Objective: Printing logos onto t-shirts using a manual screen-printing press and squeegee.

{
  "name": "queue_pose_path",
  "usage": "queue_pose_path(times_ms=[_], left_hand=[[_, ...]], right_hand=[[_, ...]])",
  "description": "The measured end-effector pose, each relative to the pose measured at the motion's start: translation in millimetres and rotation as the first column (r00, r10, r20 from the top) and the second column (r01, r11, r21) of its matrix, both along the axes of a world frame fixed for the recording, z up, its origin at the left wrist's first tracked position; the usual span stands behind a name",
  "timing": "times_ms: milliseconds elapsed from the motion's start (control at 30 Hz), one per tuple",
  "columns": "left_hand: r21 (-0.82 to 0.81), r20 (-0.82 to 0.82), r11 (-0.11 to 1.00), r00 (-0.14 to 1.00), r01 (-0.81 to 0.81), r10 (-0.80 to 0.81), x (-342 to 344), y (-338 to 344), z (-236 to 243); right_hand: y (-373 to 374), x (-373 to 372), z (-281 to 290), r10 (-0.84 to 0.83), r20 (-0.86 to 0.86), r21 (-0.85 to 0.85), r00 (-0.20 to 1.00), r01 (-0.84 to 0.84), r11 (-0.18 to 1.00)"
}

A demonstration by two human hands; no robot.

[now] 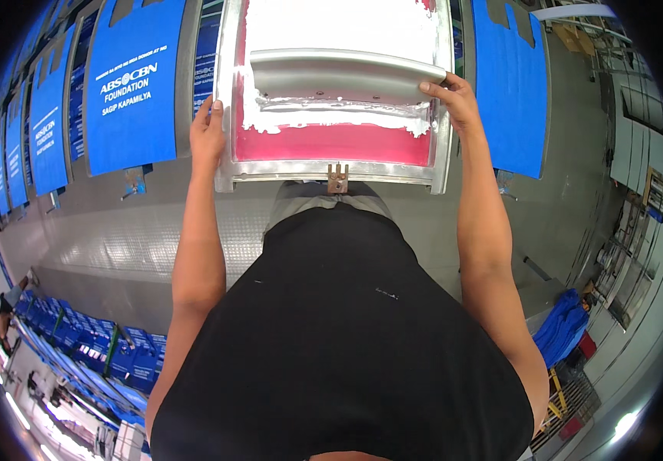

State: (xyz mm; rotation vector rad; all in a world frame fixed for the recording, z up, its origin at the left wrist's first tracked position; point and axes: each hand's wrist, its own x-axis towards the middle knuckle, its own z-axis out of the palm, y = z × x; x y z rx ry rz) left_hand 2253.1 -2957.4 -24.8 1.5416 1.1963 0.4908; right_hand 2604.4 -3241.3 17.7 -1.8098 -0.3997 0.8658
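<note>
A screen printing frame (227,146) with metal sides and a red mesh (331,146) lies in front of me. White ink (339,27) covers much of the mesh, ending in a ragged line toward me. Across it rests a wide metal squeegee (331,75), with more ink along its near edge. My left hand (208,138) grips the frame's left side, its fingers partly out of sight. At the squeegee's right end, my right hand (456,104) is closed, thumb on top; its other fingers are mostly hidden. A rusty metal bracket (337,180) sits at the frame's near edge.
Blue printed bag panels (133,84) lie in a row to the left, and another blue panel (510,92) lies right of the frame. Behind me at left are racks of blue pieces (93,338). Blue cloth (563,326) is heaped at the lower right.
</note>
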Motion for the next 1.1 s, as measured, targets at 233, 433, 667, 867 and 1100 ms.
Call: queue_pose_path(times_ms=[233, 433, 667, 867, 1100], left_hand=[[-0.023, -0.05, 1.0, 0.999, -0.008, 0.006, 2.1, 7.5, -9.8], [0.074, -0.222, 0.993, 0.972, 0.091, -0.073, 2.0, 15.9, -3.4], [0.598, -0.389, 0.443, 0.725, 0.668, -0.568, 52.7, -25.5, 119.5], [0.361, -0.651, 0.371, 0.516, 0.855, -0.556, 116.6, 13.3, 127.2], [0.706, -0.519, 0.316, 0.767, 0.634, -0.378, 169.0, 58.6, 31.3]], right_hand=[[6.2, -4.3, 6.6, -0.012, 0.014, 0.009, 1.0, 0.012, 1.0], [-1.1, -4.2, 19.3, 0.199, 0.171, -0.145, 0.965, -0.175, 0.974], [-1.6, -99.8, 63.8, 0.649, 0.65, -0.61, 0.396, -0.237, 0.756], [43.5, -30.4, 79.0, 0.697, 0.578, -0.641, 0.423, -0.292, 0.709], [120.4, 31.9, 5.5, 0.492, 0.855, -0.474, 0.164, -0.139, 0.87]])
